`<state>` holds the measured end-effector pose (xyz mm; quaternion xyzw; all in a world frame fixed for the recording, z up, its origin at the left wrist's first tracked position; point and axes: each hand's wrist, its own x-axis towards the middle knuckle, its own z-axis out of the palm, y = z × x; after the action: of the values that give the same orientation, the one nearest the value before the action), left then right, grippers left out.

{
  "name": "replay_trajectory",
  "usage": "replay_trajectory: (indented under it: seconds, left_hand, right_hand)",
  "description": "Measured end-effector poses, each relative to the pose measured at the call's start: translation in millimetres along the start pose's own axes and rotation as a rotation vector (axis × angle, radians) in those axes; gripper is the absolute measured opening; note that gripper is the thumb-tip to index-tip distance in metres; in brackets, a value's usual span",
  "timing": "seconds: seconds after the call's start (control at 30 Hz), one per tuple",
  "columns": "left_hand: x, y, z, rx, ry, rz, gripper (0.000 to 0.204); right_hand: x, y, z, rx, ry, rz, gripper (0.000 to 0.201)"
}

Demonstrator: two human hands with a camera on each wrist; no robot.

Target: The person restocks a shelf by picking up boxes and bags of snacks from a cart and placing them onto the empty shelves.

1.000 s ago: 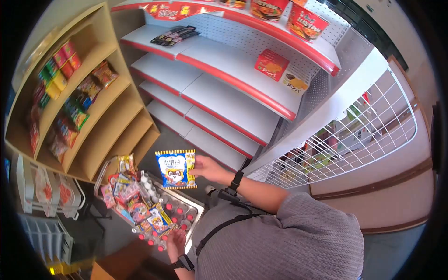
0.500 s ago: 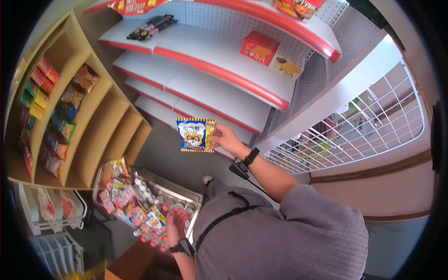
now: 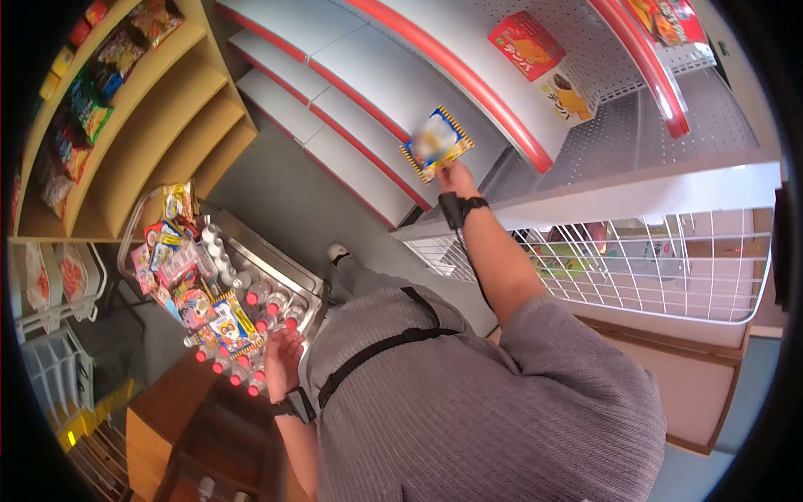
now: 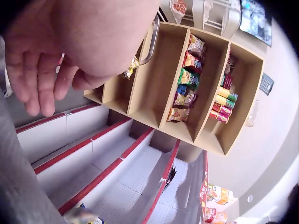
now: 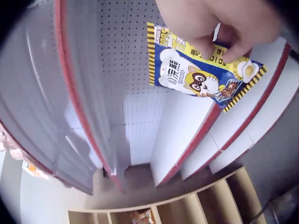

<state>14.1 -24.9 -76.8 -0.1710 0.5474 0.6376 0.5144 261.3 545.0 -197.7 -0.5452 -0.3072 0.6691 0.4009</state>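
In the head view my right hand (image 3: 456,178) pinches one edge of a blue, white and yellow snack bag (image 3: 437,144) in front of the white shelves. The right wrist view shows the bag (image 5: 201,70) upright in print, with a cartoon animal, its upper edge between the thumb and fingers of my right hand (image 5: 224,23). My left hand (image 3: 284,356) hangs beside the cart of goods, fingers loosely bent and holding nothing. Seen from the left wrist, the fingers of that left hand (image 4: 56,60) are relaxed and apart from any item.
A metal cart (image 3: 288,280) carries snack bags and red-capped bottles (image 3: 258,294). White shelves with red edges (image 3: 368,100) hold a red box (image 3: 527,46). A wooden shelf (image 3: 188,117) with snacks stands left; a white wire basket (image 3: 636,268) is at the right.
My right hand has carried the snack bag up and rightward, nearer the white shelves. My left hand has lifted off the cart's goods to their side. The head view has shifted and turned.
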Motion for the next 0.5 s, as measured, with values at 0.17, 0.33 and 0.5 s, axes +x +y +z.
replay_trajectory:
  seconds: [0.17,0.33,0.5]
  left_hand:
    - [-4.0,-2.8,17.0,-0.009,0.032,-0.025,0.038]
    - [-5.4,-1.1,34.2,-0.015,0.065,-0.039,0.038]
    - [-7.1,1.4,44.5,-0.010,0.160,-0.034,0.035]
  right_hand:
    - [86.8,-24.1,-32.3,-0.042,0.100,0.004,0.031]
    - [123.3,-56.3,-46.7,-0.082,0.275,-0.011,0.032]
    - [171.9,-81.3,-95.0,-0.294,0.349,-0.164,0.041]
